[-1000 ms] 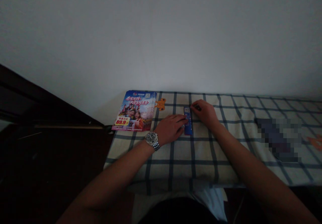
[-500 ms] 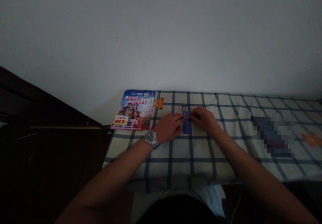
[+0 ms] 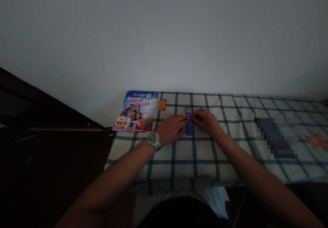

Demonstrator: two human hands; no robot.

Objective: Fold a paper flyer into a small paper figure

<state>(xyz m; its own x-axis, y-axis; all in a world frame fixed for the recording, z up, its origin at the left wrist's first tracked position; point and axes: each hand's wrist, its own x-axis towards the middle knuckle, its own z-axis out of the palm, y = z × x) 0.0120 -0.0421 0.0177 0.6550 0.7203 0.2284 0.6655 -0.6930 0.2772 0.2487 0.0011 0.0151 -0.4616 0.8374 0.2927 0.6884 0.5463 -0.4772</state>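
Observation:
A narrow blue printed strip (image 3: pixel 190 127) with a white QR patch at its top end lies upright on the checked cloth. My left hand (image 3: pixel 171 129), with a steel wristwatch (image 3: pixel 153 140) on its wrist, comes in from the left, its fingertips on the strip's left side. My right hand (image 3: pixel 206 122) pinches at the strip's right edge, with a small dark thing (image 3: pixel 198 117) showing under its fingers. What that dark thing is, I cannot tell. A glossy travel brochure (image 3: pixel 134 111) and an orange cut-out (image 3: pixel 162 104) lie left of my left hand.
A cream cloth with a dark blue check (image 3: pixel 205 170) covers the surface, which ends at a front edge near my lap. A pixelated patch (image 3: pixel 276 137) and an orange shape (image 3: pixel 316 141) lie at the right. A white wall stands behind; dark wooden furniture (image 3: pixel 51 129) sits at the left.
My right hand has moved down and left onto the strip's side, and both hands now meet at the strip. The view has shifted slightly.

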